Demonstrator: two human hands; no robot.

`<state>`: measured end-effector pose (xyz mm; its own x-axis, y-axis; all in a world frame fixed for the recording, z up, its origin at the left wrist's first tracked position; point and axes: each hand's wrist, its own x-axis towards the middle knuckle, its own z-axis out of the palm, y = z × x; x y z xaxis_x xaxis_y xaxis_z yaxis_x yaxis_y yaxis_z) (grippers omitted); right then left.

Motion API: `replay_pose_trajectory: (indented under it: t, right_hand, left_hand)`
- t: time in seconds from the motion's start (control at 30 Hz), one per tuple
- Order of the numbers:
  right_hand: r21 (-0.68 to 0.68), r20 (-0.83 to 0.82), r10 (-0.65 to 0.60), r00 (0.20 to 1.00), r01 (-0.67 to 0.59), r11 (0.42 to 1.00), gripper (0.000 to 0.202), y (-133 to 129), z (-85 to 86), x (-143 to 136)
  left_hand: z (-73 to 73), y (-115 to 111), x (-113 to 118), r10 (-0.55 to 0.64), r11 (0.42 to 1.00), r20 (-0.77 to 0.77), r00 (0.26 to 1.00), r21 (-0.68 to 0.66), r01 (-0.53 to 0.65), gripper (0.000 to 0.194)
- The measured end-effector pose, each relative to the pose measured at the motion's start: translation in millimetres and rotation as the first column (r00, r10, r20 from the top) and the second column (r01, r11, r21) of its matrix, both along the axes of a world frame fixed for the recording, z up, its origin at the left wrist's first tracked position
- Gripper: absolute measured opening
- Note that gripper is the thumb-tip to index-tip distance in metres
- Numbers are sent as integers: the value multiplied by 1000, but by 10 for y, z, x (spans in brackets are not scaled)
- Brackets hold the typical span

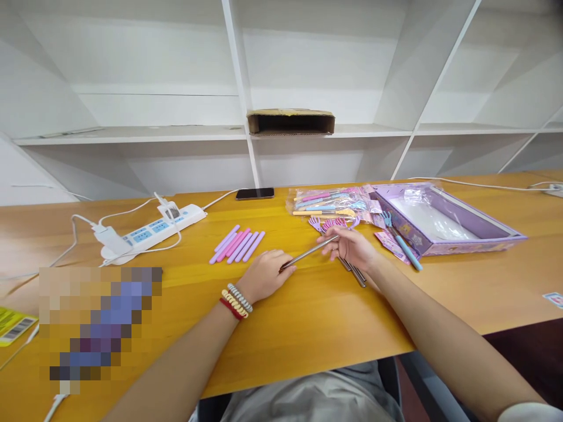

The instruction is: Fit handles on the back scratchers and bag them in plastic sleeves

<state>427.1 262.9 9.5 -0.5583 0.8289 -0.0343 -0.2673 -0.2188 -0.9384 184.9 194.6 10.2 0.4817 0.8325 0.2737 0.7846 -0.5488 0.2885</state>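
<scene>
A thin metal rod point(309, 252) slants up to the right between my hands. My left hand point(267, 274), with bracelets at the wrist, is closed on its lower end. The upper end lies at the fingers of my right hand point(350, 246), which are bent around it. Beneath my right hand are more metal rods point(357, 274), with pink and purple claw-shaped heads point(333, 223) just behind. Pink and purple sticks point(237, 244) lie in a row left of my hands. A blue claw-headed stick point(407, 249) leans by the purple box on the right.
Bagged colourful sticks point(328, 202) lie behind my hands, left of an open purple box point(466, 248). A phone point(255, 193) and a white power strip point(153, 231) with cables are further left. An open cardboard box point(290, 122) sits on the shelf. A pixelated patch covers the left front.
</scene>
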Motion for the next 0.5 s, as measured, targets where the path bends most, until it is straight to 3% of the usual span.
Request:
replay_pose_trajectory:
  t: [0.13,0.33,0.43,0.5]
  right_hand:
    - [68,103,-66,993,59,996,24,9,-56,-13]
    - [138,149,117,982,-138,981,30,-108,-73,-105]
    - [132,132,110,985,-128,983,30,-109,-75,-99]
    - [123,122,70,990,-85,989,30,-89,-66,-73]
  left_hand:
    - [2,-1,-13,16,1000,15,1000,9,-16,31]
    - [-5,-26,7,-49,999,28,998,-2,49,33]
    - [-2,7,-41,-5,1000,55,998,23,3,36]
    - [-5,67,-132,82,994,104,991,57,-88,39]
